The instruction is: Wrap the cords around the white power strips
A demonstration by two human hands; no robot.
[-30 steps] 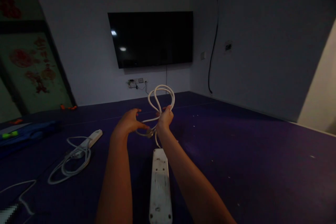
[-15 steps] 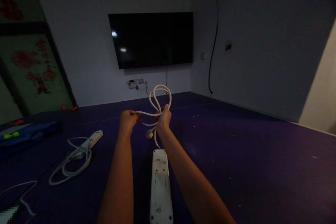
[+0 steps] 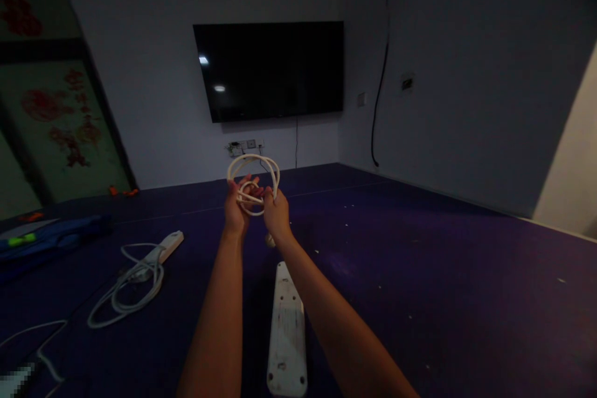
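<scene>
Looped white power cord is held up in front of me between both hands. My left hand grips the left side of the coil, thumb over the strands. My right hand pinches the coil's right side, close to the left hand. Below them a white power strip lies on the purple floor between my forearms, screwed side up. The cord's plug shows partly beside my right wrist. The stretch of cord nearest the strip is hidden behind my right arm.
Another white power strip with a loosely coiled cord lies on the floor at left. Beyond it is a blue item. A thin white cable runs at lower left. A television hangs on the far wall.
The cord loops have shifted left and now span both hands. My left hand has moved up and right, closer to my right hand, which has shifted slightly left.
</scene>
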